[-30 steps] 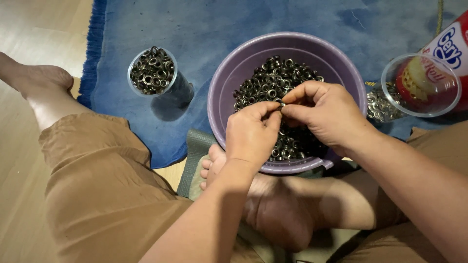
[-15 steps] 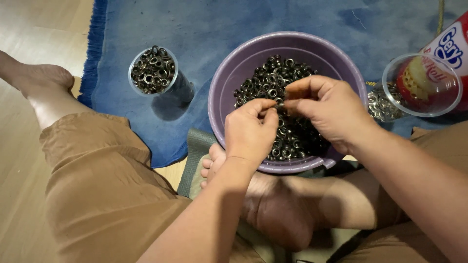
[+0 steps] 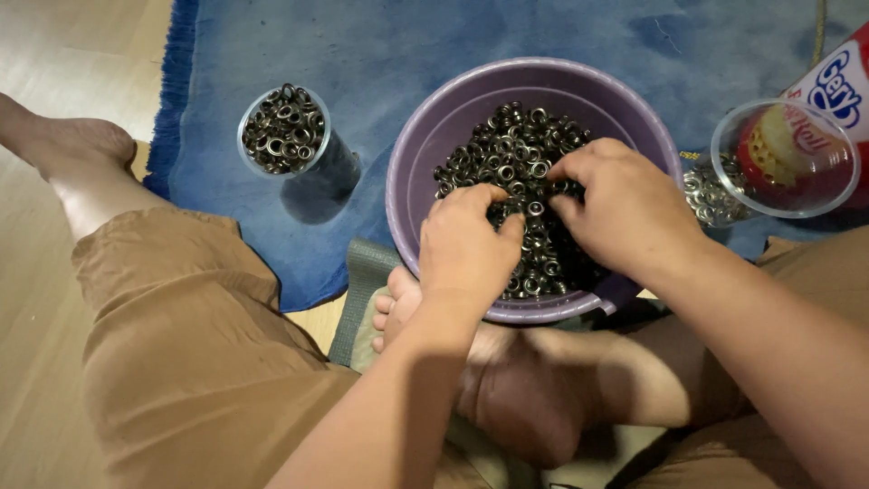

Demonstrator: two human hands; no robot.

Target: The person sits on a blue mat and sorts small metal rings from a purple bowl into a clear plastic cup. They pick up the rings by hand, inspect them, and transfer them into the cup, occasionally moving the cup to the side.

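**Eyelets in a purple bowl, both hands in the heap**

Floorboards of pale wood run down the left edge (image 3: 36, 272), and a blue rug (image 3: 299, 36) with a fringed border covers the rest of the floor. A clear cup (image 3: 285, 131) stands on the rug, well apart from the hands and filled to the brim with small metal eyelets.

Further right, the purple plastic bowl (image 3: 412, 172) sits against the person's bare foot and holds a loose heap of dark and silvery eyelets (image 3: 511, 149). The left hand (image 3: 466, 249) rests in the heap, fingers curled and thumb pressed toward the forefinger, pinching among the rings; which ring it grips I cannot tell. The right hand (image 3: 629, 213) lies just beside it, fingers bent down into the same pile, tips hidden.

Judging by their look, the rings are light, stiff, smooth and apt to slip; a fingertip pinch across the rim should hold one best.

At far right an empty clear cup (image 3: 783, 158) lies tilted near a red-and-white packet (image 3: 846, 72), with more eyelets (image 3: 711, 195) scattered beside it.
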